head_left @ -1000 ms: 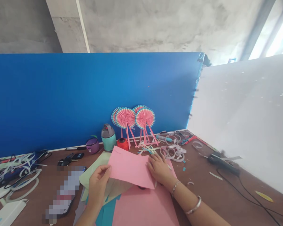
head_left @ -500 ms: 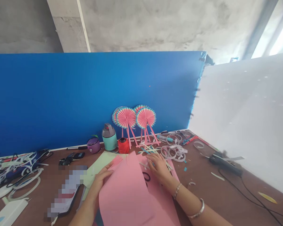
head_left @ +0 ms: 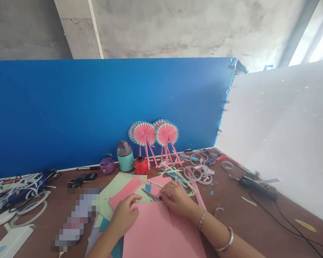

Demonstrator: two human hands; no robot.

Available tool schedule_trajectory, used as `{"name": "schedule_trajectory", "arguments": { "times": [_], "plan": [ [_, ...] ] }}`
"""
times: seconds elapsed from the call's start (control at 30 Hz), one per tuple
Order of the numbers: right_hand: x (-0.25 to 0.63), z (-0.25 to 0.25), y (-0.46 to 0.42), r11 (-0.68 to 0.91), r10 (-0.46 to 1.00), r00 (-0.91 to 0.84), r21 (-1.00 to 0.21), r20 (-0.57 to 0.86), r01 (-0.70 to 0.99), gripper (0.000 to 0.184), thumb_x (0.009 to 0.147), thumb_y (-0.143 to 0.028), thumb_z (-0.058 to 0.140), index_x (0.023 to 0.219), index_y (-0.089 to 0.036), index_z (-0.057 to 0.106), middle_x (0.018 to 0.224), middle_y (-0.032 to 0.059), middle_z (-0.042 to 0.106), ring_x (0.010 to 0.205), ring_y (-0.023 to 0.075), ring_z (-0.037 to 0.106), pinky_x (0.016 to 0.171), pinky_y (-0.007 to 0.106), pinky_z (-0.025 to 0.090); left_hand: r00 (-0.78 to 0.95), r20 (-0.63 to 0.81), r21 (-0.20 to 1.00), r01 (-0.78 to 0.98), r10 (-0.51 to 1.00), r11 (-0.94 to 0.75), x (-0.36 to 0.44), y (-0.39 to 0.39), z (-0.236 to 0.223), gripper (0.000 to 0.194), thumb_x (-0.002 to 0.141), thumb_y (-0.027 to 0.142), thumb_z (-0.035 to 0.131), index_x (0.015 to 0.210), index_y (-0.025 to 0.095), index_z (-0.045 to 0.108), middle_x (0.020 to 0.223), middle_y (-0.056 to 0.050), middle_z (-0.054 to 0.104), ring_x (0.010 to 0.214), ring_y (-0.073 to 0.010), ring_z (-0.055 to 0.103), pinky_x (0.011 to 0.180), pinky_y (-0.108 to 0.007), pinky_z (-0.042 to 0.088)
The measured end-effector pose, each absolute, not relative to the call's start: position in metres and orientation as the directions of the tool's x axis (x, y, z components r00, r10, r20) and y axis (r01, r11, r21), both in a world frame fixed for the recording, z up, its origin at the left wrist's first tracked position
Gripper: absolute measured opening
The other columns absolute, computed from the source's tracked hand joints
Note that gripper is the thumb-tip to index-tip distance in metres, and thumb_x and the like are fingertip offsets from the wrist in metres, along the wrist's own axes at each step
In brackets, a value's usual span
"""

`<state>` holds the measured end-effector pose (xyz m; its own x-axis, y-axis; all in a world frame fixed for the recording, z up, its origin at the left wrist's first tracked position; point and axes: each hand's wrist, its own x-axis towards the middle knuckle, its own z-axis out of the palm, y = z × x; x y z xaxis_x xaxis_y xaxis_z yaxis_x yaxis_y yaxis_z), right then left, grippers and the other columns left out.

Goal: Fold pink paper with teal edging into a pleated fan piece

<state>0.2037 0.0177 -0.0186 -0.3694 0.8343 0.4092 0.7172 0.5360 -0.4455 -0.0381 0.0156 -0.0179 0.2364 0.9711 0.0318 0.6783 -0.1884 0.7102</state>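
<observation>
A pair of scissors (head_left: pixel 151 195) lies across the top edge of a pink sheet of paper (head_left: pixel 161 231), blades toward the left. My right hand (head_left: pixel 174 197) has its fingers curled on the handles, which it mostly hides. To the left, my left hand (head_left: pixel 125 215) rests by the sheet's upper left corner, thumb and fingers apart with nothing between them. Just beyond its fingertips is a pleated strip of pink paper (head_left: pixel 126 191), lying on pale green paper (head_left: pixel 118 182). Blue and lilac sheets peek out under my left forearm.
Pink pleated round fans (head_left: pixel 144 134) lean on the blue partition (head_left: pixel 97 107). Near them stand a teal container (head_left: pixel 125 159), red thread spool (head_left: pixel 141 166) and purple pot (head_left: pixel 107 165). Paper strips (head_left: pixel 201 173) curl at right; cables (head_left: pixel 29 190) and a blurred-out phone (head_left: pixel 78 218) lie left.
The raised pink sheet has come down flat, and my left hand has let go of it. The scissors' blades now show, and my right hand has closed on the handles.
</observation>
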Motion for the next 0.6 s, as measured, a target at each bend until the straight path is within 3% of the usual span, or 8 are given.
{"name": "schedule_trajectory", "arguments": {
  "times": [0.1,0.3,0.5,0.6],
  "plan": [
    [0.203,-0.023,0.018,0.557,0.826,-0.424,-0.428,0.370,0.712,0.028,0.075,-0.006,0.049,0.088,-0.021,0.069,0.088,0.0023,0.068,0.089,0.0189,0.054,0.086,0.033,0.035,0.275,0.021,0.665,0.714,0.961,-0.219,-0.037,0.012,-0.013,0.038,0.068,0.012,0.043,0.097,0.019,0.064,0.098,-0.005,0.068,0.095,-0.0205,0.060,0.084,-0.029,0.042],
    [0.203,-0.020,0.014,0.507,0.859,-0.408,-0.407,0.309,0.760,0.024,0.078,-0.015,0.054,0.091,-0.026,0.070,0.086,0.0024,0.063,0.088,0.0186,0.051,0.082,0.032,0.033,0.254,0.015,0.558,0.800,0.967,-0.219,-0.027,0.000,0.002,0.029,0.074,0.029,0.054,0.099,0.022,0.066,0.101,-0.003,0.068,0.098,-0.0206,0.059,0.085,-0.028,0.039],
    [0.200,-0.011,0.012,0.406,0.913,-0.350,-0.385,0.210,0.829,0.026,0.081,-0.013,0.050,0.092,-0.026,0.070,0.088,0.0025,0.065,0.090,0.0182,0.053,0.080,0.031,0.031,0.242,-0.067,0.520,0.837,0.968,-0.173,-0.026,0.001,0.003,0.015,0.073,0.022,0.049,0.068,0.021,0.063,0.067,0.001,0.065,0.068,-0.0155,0.058,0.059,-0.024,0.034],
    [0.203,-0.009,0.015,0.263,0.960,-0.218,-0.297,0.175,0.918,0.022,0.082,-0.014,0.051,0.088,-0.023,0.070,0.090,0.0036,0.067,0.093,0.0200,0.054,0.080,0.031,0.030,0.191,-0.056,0.481,0.865,0.980,-0.141,-0.029,0.001,0.004,0.012,0.069,0.015,0.046,0.063,0.020,0.055,0.064,0.002,0.062,0.062,-0.0135,0.054,0.055,-0.023,0.028]
  ]
}}
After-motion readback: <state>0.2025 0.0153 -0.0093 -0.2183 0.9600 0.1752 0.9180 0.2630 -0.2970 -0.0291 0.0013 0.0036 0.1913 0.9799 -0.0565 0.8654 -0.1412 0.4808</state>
